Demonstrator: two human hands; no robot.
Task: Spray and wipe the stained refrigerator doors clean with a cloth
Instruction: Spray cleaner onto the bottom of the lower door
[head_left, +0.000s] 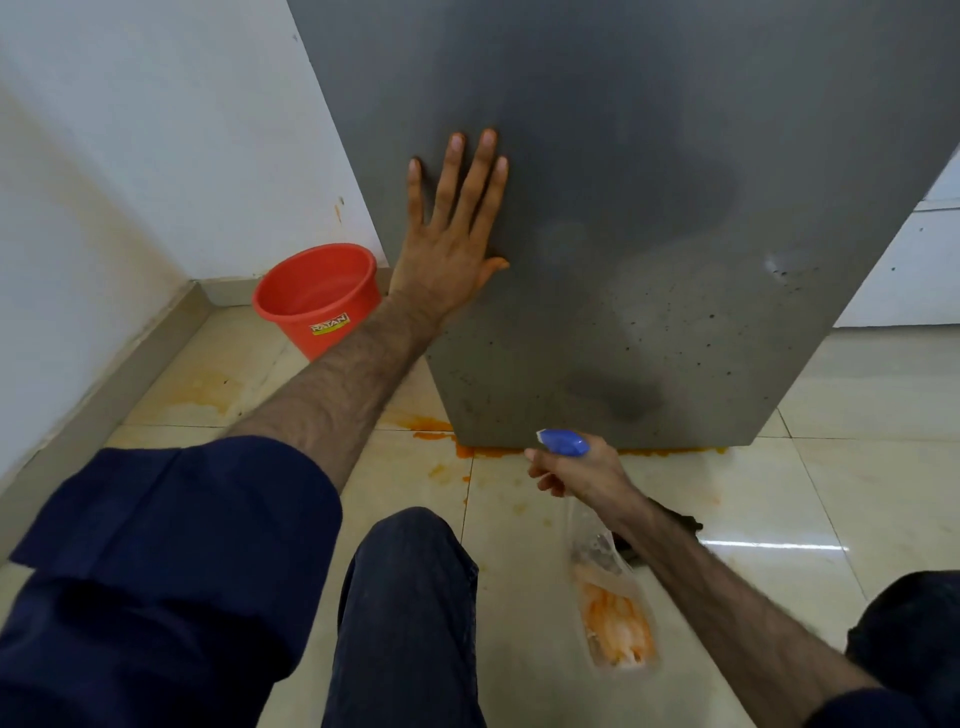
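Left hand (449, 244) flat, fingers spread on door (649, 208); right hand (576, 470) grips sprayer (563, 442). Orange spill (467, 449) wets floor (857, 467): your knee may slip, smearing more.

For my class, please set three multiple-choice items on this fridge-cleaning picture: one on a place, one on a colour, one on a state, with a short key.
1. Where is the bucket?
A. on the floor left of the refrigerator door
B. beside the right knee
C. on a shelf

2. What colour is the spray bottle nozzle?
A. green
B. blue
C. white

3. How is the left hand?
A. fist
B. holding a cloth
C. flat on the door

Key: 1 A, it stands by the wall corner. 2 B, blue shows above the right hand. 3 C, fingers are spread straight.
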